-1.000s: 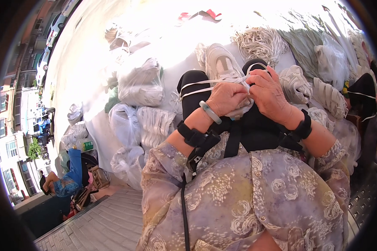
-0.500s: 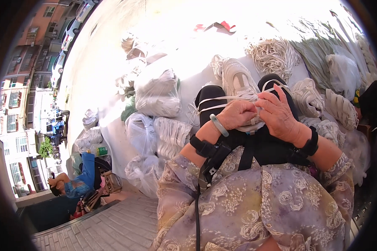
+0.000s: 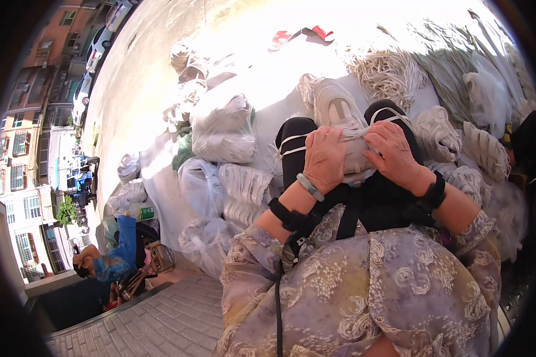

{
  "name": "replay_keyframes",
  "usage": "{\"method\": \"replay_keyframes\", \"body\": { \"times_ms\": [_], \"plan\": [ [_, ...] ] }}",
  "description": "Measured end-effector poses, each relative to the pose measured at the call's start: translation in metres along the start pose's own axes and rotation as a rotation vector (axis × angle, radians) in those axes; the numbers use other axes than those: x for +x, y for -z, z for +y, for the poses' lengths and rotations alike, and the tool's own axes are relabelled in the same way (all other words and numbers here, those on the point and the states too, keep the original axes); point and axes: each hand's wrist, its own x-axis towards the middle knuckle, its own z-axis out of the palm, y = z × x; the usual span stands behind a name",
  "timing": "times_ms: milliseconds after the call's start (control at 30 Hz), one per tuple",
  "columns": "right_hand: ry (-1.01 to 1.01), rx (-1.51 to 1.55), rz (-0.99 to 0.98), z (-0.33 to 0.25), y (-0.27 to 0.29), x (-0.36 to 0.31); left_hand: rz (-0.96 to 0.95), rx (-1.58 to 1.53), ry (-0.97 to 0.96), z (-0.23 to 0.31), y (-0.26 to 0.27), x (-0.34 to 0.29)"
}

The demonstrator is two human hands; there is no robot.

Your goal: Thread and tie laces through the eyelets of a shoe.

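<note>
A whitish sneaker [image 3: 335,107] lies between my knees, its toe pointing away and its laced front under my hands. My left hand [image 3: 326,156], with a pale bangle at the wrist, is closed at the left side of the lacing. My right hand [image 3: 393,152] is closed on the opposite side, fingers bent and pinching near the eyelets. A white shoelace [image 3: 293,140] trails over my left knee from the left hand, and another length loops over my right knee. The fingertips partly hide the lace ends.
A heap of loose white laces [image 3: 390,77] lies beyond my right knee. Several pale shoe uppers [image 3: 438,135] are piled at the right. Filled plastic bags [image 3: 225,128] and stacked white pieces [image 3: 244,190] stand at the left. A person in blue [image 3: 116,256] sits farther left.
My hands have moved from close together above the lacing to apart on either side of it. The left hand has turned palm down, and the right hand's raised fingers have curled in.
</note>
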Motion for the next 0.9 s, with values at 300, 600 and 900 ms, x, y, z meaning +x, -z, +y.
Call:
{"method": "replay_keyframes", "body": {
  "times_ms": [300, 600, 900],
  "plan": [
    [-0.176, 0.051, -0.075, 0.018, -0.011, -0.017, -0.024, 0.276, 0.032, -0.002, -0.014, -0.003],
    [-0.203, 0.090, -0.109, 0.024, -0.014, -0.018, -0.101, 0.202, 0.074, -0.005, -0.015, 0.004],
    [-0.205, 0.113, -0.094, 0.021, -0.013, -0.017, -0.158, 0.225, 0.013, -0.006, -0.011, 0.013]
  ]
}}
